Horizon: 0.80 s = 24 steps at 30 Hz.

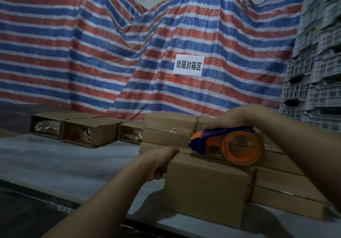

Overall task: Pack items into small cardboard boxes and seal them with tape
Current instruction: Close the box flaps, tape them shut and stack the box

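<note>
The left hand [160,161] grips the left edge of the near brown cardboard box [206,188]; the right hand [238,116] clasps the blue-and-orange plastic tape dispenser [228,143] on its top seam

Left of the brown cardboard box [206,188] at the table's front edge, the pale plastic-covered tabletop [64,162] lay open. Behind that box rose stacked sealed cardboard boxes [169,128], walling off the far side and the right. Further left of the stack, three open-ended cardboard boxes [77,130] lined the back before the striped tarpaulin [92,53].
</note>
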### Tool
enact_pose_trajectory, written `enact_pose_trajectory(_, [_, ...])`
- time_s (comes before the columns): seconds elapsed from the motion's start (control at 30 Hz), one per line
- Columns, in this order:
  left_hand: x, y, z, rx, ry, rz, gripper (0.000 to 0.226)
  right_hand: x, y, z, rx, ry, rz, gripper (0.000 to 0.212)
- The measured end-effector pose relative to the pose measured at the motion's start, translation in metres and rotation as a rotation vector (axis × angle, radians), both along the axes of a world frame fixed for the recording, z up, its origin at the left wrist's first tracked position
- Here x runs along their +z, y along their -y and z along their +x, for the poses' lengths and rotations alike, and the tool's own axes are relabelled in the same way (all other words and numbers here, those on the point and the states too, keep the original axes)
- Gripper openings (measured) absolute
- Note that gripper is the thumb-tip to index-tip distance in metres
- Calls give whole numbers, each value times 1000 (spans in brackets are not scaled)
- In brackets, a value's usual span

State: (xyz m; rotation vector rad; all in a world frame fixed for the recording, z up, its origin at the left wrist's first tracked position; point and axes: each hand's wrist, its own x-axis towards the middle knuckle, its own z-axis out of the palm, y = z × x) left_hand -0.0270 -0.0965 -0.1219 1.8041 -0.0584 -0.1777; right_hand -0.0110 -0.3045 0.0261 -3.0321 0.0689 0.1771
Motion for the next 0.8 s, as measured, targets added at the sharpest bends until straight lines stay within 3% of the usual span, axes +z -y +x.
enact_pose_trajectory(0.1, [-1,-1,1,7,20,-18,31,5,37,-9,-66,40,-129,72])
enact_pose_trajectory(0.23, [-1,0,-1,3,20,-4,32,-6,69,-19,-62,45,-200,58])
enact_pose_trajectory(0.37, [5,-3,-8,18,52,170,39,-14,64,-12,-72,34,-244,56])
enact_pose_trajectory(0.5, [16,5,-11,195,589,520,36,-6,59,-6,-99,14,-273,60])
enact_pose_trajectory(0.6, [21,26,-28,27,918,685,37,-6,60,-4,-127,13,-254,63])
enact_pose_trajectory(0.7, [8,44,-32,-172,964,978,64,-9,63,-1,-126,-12,-226,60])
enact_pose_trajectory(0.8, [1,47,-28,-138,980,1090,73,-8,70,-5,-105,-20,-216,63])
